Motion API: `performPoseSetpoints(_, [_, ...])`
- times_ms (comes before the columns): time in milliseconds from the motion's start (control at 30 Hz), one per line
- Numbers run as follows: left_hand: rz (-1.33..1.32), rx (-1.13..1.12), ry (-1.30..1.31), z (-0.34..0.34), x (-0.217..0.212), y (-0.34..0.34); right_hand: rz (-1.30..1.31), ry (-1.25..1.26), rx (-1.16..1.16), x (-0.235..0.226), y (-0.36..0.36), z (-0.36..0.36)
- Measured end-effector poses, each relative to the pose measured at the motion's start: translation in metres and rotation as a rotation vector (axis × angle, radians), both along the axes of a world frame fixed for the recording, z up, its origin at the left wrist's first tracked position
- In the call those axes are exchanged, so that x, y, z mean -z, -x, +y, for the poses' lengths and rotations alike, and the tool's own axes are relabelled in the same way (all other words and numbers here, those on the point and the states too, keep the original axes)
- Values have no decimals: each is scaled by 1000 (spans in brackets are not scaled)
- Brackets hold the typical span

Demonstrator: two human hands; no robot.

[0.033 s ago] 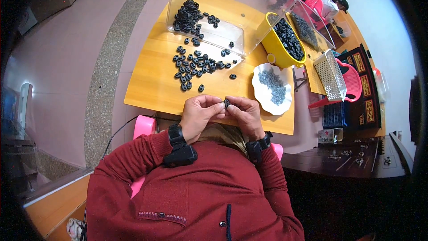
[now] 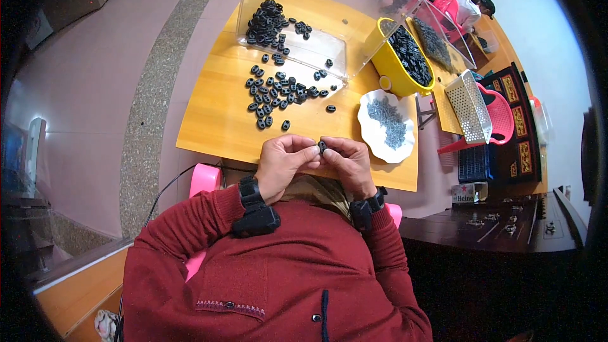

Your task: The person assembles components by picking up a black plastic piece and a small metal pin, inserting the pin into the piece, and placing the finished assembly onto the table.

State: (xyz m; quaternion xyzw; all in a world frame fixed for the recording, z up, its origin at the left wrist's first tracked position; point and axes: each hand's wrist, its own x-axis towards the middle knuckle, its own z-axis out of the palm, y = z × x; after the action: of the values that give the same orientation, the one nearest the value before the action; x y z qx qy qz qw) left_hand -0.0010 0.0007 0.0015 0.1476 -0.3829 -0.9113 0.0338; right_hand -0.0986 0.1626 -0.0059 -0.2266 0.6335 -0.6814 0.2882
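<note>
At the table's near edge, my left hand (image 2: 283, 163) and my right hand (image 2: 352, 163) meet fingertip to fingertip. Between their thumbs and fingers is one small black oval cord lock (image 2: 322, 146), partly covered. Both hands are closed in a pinch on it. Just beyond them, many loose black cord locks (image 2: 277, 93) lie scattered on the wooden table, with a heap (image 2: 266, 23) further back in a clear plastic bin lying on its side. A white scalloped dish (image 2: 373, 145) right of my right hand holds tiny grey pieces, too small to make out.
The clear bin (image 2: 329, 57) spans the back of the wooden table (image 2: 212, 123). A yellow tub (image 2: 384, 63) full of black pieces stands at right. Beyond it are a white perforated basket (image 2: 467, 107), a pink chair (image 2: 500, 114) and another person (image 2: 467, 12).
</note>
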Motion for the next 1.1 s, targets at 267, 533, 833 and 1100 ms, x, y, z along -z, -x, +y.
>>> performPoseSetpoints(267, [38,61,-33,-3,-4,-3,-225,135,-57,-11,-6,-1])
performPoseSetpoints(533, [49,131,-9,-3,1,-3,-228,169,-122,-14,-7,1])
performPoseSetpoints(833, [52,148,5,-3,-5,1,-264,115,-90,-21,-5,2])
performPoseSetpoints(1100, [-15,129,41,-3,-6,-3,30,-109,46,-47,7,14])
